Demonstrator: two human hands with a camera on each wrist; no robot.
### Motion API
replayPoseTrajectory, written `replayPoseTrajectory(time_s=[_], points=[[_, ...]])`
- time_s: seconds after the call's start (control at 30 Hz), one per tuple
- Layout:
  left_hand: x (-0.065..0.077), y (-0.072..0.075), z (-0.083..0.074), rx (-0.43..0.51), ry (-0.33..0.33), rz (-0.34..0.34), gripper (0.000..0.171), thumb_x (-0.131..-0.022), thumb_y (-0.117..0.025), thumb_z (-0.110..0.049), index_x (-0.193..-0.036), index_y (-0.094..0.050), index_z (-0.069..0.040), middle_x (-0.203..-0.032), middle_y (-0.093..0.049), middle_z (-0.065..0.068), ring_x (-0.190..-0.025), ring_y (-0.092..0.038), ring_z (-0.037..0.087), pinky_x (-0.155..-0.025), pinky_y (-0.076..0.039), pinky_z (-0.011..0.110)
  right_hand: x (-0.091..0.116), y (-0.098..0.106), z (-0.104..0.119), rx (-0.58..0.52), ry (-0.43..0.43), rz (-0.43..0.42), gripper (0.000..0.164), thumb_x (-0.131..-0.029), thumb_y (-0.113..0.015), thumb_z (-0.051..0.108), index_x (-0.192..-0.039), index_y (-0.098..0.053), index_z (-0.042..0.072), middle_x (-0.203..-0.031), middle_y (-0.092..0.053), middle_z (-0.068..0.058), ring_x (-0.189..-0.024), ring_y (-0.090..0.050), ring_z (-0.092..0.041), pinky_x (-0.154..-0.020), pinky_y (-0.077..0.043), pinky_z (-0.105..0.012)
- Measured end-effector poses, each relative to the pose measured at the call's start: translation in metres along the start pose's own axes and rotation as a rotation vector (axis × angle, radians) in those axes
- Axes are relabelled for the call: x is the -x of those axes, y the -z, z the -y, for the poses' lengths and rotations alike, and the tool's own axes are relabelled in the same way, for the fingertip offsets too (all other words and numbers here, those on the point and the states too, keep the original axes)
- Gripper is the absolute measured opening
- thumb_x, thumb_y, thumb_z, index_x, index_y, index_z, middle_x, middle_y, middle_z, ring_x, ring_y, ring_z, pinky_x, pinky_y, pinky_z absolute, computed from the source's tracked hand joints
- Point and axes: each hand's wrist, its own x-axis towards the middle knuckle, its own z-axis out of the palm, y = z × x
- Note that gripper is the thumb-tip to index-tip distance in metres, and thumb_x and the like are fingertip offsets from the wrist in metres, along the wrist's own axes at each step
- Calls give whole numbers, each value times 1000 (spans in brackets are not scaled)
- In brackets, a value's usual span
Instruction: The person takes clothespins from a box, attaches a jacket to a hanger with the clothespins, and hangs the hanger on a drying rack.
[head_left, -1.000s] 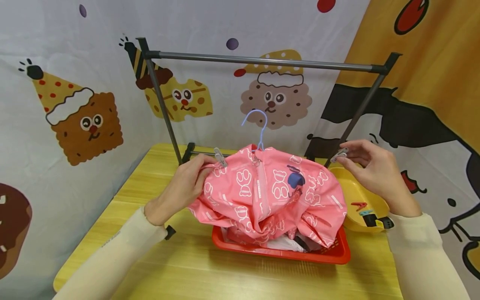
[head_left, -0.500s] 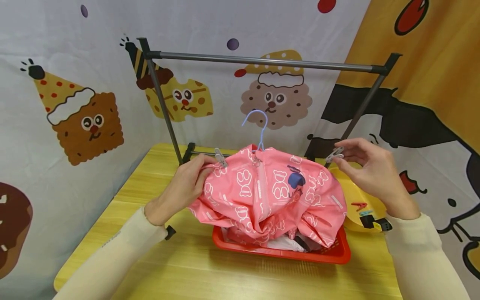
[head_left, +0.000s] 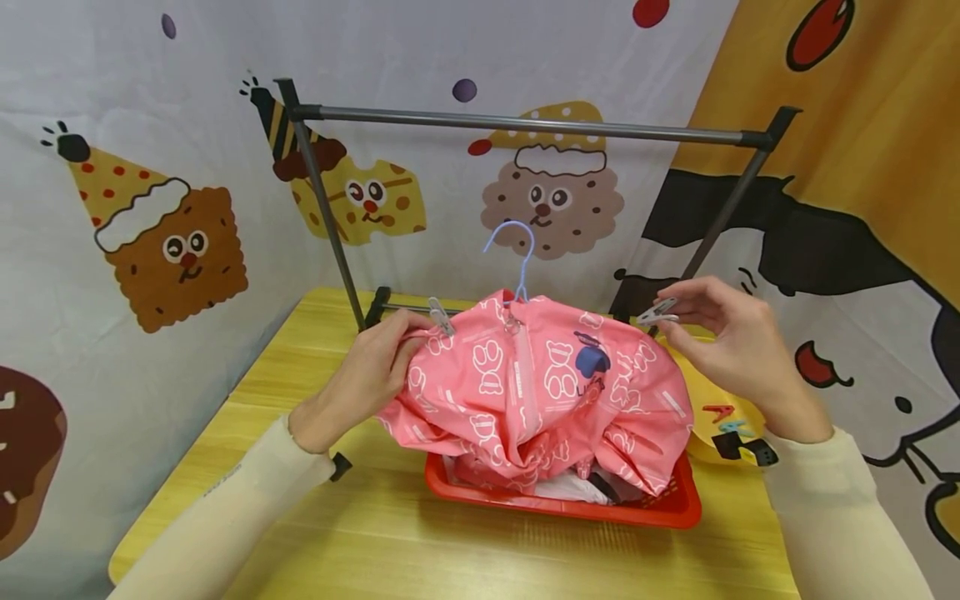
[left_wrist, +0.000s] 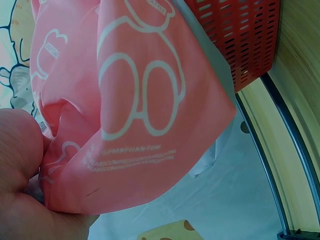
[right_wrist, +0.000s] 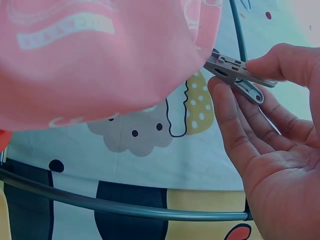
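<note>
A pink jacket (head_left: 517, 375) with white bear prints hangs on a blue hanger (head_left: 531, 250), its lower part bunched over a red basket (head_left: 570, 508). My left hand (head_left: 378, 362) pinches the jacket's left shoulder, beside a grey clothespin (head_left: 440, 315) clipped there. In the left wrist view, the thumb and fingers grip the pink cloth (left_wrist: 145, 120). My right hand (head_left: 731, 346) pinches a second grey clothespin (head_left: 657, 312) between thumb and fingers, just off the jacket's right shoulder. The right wrist view has this clothespin's (right_wrist: 235, 75) tip right at the cloth edge.
A grey metal rack (head_left: 525, 122) stands behind the jacket on the yellow wooden table (head_left: 300, 517). To the right sits a yellow tray (head_left: 705, 375) with a red clothespin (head_left: 718, 412) and a light blue clothespin (head_left: 735, 427). White and pale clothes (head_left: 573, 486) lie in the basket.
My right hand has moved left with its clothespin, closer to the jacket's right shoulder. The left hand and the jacket have stayed in place.
</note>
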Motion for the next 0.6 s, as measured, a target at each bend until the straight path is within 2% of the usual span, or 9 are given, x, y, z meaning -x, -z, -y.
replayPoseTrajectory(time_s=[0.27,0.6], points=[[-1,0,-1,-3,-18,-15,23,-114,-69,2,-137,-67,-2,-129,-80,14,-108,-82,24,-92,-73,45,-1,-3,5,0,8,5,54,-90,-94,-12,-138,-76,3,-130,-82,-15,-107,-68,20,-99,-51,1],[0,0,-2,-12,-9,-9,25,-113,-70,2,-137,-67,-3,-130,-80,15,-109,-82,25,-94,-73,46,-2,-5,7,-10,48,-20,57,-87,-94,-14,-139,-78,4,-124,-83,-13,-104,-70,17,-99,-53,-1]])
